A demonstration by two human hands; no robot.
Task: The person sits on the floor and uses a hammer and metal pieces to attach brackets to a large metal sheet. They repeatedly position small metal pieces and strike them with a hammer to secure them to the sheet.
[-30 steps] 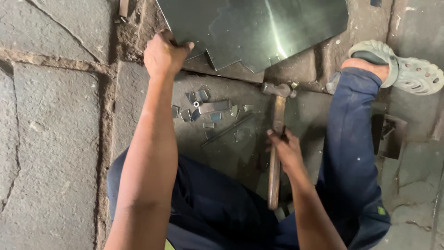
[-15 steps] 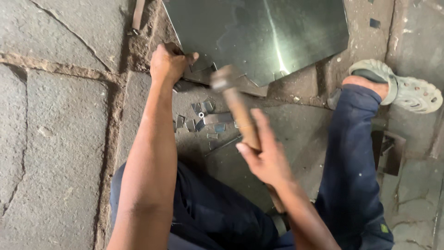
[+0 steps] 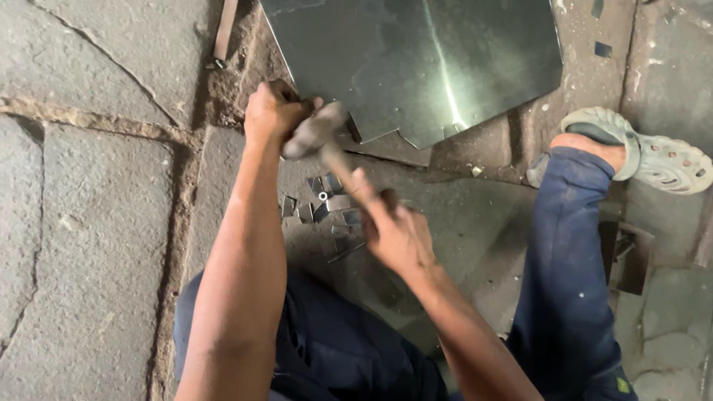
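Observation:
My left hand (image 3: 273, 110) is closed in a fist at the near left corner of a large shiny metal sheet (image 3: 416, 59); what it grips is hidden inside the fingers. My right hand (image 3: 394, 230) grips the wooden handle of a hammer (image 3: 316, 134). The blurred hammer head sits right beside my left fist, at the sheet's corner. Several small cut metal pieces (image 3: 323, 204) lie on the stone floor just below the hammer, between my two arms.
I sit on a cracked stone floor (image 3: 89, 223) in dark blue trousers, my right foot in a grey sandal (image 3: 646, 152) at the right. A thin metal strip (image 3: 223, 33) lies at the top left. More metal scraps (image 3: 627, 256) lie at the right edge.
My right hand swung the hammer from upright over the floor on the right, up and leftward, down onto the spot at my left fist. The left hand stayed at the sheet's corner.

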